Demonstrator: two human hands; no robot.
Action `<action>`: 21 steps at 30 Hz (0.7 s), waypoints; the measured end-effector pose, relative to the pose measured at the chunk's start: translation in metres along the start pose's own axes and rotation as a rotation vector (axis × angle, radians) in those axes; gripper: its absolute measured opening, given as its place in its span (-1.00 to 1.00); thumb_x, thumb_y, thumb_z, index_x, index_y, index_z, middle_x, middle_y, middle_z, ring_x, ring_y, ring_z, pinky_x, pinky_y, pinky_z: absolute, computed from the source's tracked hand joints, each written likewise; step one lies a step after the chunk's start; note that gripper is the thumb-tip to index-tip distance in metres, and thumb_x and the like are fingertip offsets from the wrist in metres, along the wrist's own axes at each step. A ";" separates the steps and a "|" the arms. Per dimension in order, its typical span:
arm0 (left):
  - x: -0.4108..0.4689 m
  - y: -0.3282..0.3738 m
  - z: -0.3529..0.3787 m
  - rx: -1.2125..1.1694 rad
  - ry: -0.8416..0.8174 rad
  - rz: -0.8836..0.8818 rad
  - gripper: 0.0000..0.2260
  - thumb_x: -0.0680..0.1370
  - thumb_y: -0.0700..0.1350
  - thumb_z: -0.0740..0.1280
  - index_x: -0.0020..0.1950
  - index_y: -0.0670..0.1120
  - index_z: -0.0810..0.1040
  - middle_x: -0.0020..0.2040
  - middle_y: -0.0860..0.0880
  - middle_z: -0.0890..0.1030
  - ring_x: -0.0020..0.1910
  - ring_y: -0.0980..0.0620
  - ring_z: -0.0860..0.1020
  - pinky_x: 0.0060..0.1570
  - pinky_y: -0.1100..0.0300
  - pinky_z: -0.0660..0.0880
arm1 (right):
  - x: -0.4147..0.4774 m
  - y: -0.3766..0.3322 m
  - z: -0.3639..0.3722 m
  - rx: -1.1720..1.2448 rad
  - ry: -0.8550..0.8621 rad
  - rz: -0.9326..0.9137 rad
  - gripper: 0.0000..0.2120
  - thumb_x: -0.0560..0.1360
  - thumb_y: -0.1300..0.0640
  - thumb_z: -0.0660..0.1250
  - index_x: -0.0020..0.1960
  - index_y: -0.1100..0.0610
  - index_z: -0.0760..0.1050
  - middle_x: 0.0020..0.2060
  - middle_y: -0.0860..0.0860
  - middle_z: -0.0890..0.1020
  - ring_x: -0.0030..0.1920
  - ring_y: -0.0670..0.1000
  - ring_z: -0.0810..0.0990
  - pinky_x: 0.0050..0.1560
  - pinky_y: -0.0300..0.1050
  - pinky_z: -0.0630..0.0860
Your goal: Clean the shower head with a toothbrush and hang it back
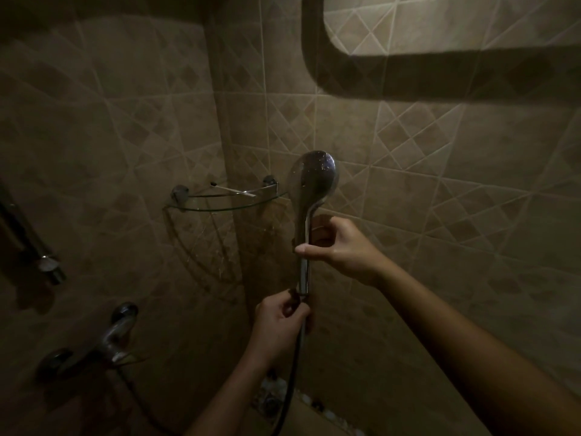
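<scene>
A chrome shower head (314, 174) stands upright against the tiled wall, its back toward me and its handle pointing down. My right hand (338, 247) grips the handle at mid-height, next to a wall bracket (320, 223) partly hidden behind my fingers. My left hand (281, 320) is closed around the bottom of the handle where the dark hose (290, 388) joins it. A toothbrush (232, 190) lies on the glass corner shelf (220, 206) to the left of the shower head. The room is dim.
A chrome mixer tap (116, 335) is mounted low on the left wall, with the hose looping down from it. A metal bar fitting (47, 265) sticks out at far left. A dark-framed mirror or recess (345, 86) hangs above right.
</scene>
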State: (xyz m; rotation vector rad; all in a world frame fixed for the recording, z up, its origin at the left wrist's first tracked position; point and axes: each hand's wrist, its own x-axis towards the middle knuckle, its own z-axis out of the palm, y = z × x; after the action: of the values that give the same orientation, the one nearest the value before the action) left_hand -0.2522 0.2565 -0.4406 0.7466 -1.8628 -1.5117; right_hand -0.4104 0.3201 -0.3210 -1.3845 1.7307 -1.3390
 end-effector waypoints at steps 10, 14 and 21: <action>-0.001 0.000 -0.002 -0.007 0.004 -0.021 -0.91 0.57 -0.11 0.40 -0.10 -0.02 0.69 -0.22 -0.10 0.73 -0.18 -0.10 0.72 -0.10 -0.06 0.65 | -0.004 0.000 -0.002 0.099 -0.089 -0.027 -0.69 0.51 0.25 0.42 0.23 0.11 0.53 0.14 0.04 0.66 0.16 -0.04 0.66 0.21 -0.03 0.59; 0.002 -0.002 0.001 -0.013 0.024 -0.022 -0.84 0.50 0.04 0.44 -0.16 -0.04 0.71 -0.26 -0.11 0.73 -0.22 -0.15 0.71 -0.11 -0.17 0.66 | -0.002 0.003 -0.005 0.105 -0.013 -0.029 -0.69 0.46 0.28 0.47 0.18 0.16 0.53 0.08 0.11 0.68 0.09 0.01 0.70 0.13 0.00 0.63; 0.002 -0.002 0.003 -0.010 0.009 -0.070 -0.68 0.40 0.16 0.43 -0.16 -0.09 0.72 -0.25 -0.11 0.74 -0.21 -0.14 0.73 -0.09 -0.24 0.65 | 0.001 0.006 -0.003 -0.011 0.055 -0.060 -0.63 0.39 0.13 0.57 0.14 0.15 0.55 0.01 0.14 0.68 0.02 0.10 0.69 0.08 0.09 0.65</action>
State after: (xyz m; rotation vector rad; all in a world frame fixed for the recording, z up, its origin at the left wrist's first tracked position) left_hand -0.2558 0.2562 -0.4429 0.8208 -1.8379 -1.5578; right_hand -0.4149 0.3204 -0.3251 -1.4282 1.7472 -1.4136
